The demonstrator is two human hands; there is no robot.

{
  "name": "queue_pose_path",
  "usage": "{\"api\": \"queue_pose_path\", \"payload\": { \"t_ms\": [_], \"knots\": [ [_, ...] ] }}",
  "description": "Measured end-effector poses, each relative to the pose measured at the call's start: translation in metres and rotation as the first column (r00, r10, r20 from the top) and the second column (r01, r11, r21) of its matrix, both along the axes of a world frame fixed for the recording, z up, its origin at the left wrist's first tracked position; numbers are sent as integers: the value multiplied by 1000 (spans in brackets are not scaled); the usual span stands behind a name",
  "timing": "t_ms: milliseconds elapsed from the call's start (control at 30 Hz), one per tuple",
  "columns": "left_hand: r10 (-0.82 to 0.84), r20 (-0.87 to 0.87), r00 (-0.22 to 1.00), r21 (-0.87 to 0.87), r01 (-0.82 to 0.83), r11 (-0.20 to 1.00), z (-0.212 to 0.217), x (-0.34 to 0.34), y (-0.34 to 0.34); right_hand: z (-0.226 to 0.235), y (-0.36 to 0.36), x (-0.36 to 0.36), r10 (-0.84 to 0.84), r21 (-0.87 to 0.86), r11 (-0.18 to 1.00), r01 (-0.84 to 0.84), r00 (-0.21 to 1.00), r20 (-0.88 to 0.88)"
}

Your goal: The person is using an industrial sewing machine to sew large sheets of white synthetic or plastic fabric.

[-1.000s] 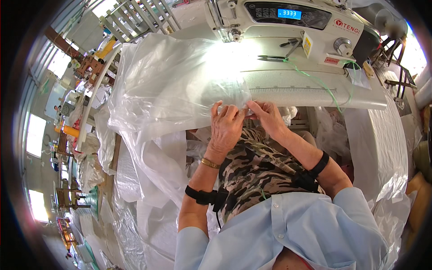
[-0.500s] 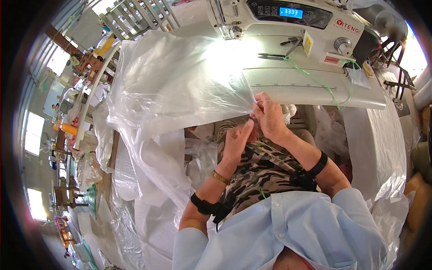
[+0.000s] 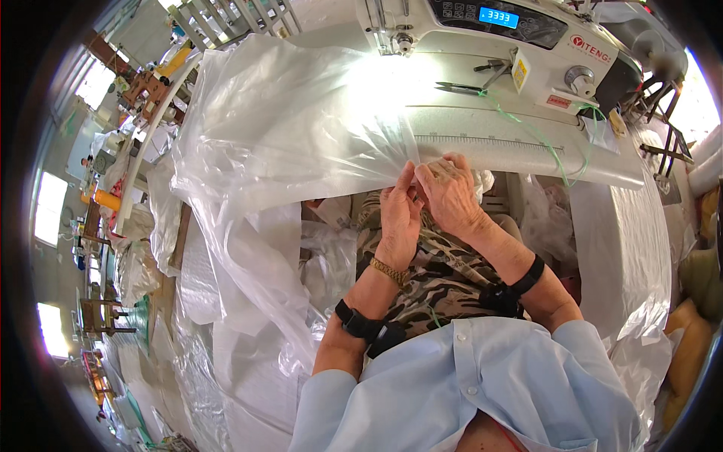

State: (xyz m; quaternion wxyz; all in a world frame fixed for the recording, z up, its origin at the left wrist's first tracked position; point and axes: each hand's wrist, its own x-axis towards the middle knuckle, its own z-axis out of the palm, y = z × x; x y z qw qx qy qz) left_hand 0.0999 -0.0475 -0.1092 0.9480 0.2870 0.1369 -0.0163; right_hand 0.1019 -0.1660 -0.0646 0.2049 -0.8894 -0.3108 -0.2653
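A clear plastic sheet lies over the left part of the sewing table and drapes down past its front edge. Its right corner is pulled taut to my two hands, which meet just off that edge. My left hand pinches the corner between thumb and fingers. Right beside it, my right hand is closed with fingers bent over, gripping the same corner; its fingertips are partly hidden. Beyond them stands a white sewing machine, its lamp lighting the sheet near the needle area.
Dark thread snips lie on the machine bed, with green string trailing over the table edge. More plastic sheeting hangs at the left, and a white sheet hangs at the right. Metal slatted rails stand at the back left.
My left hand has moved up to the sheet's corner and now pinches it beside my right hand. The corner has shifted slightly left and gathered into more creases.
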Motion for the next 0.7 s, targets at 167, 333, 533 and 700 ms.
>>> {"api": "queue_pose_path", "payload": {
  "t_ms": [167, 333, 533, 700],
  "knots": [
    [-8, 63, 998, 228, -7, 974, -2, 4, 11, 2, -8, 2, 195, 164, 970, -178, 977, -91],
    [-72, 0, 997, 221, 71, 973, -4, -1, 22, 3, -4, 14, 9, 358, 910, 208, 855, -518],
    [-380, 38, 924, 403, 334, 852, 29, -29, 25, -17, 12, 45, 380, 645, 721, 254, 633, -674],
    [-655, 469, 592, 674, -720, -168, 63, -52, 26, -21, 8, 50, 520, 701, 642, 310, 496, -695]
  ]
}}
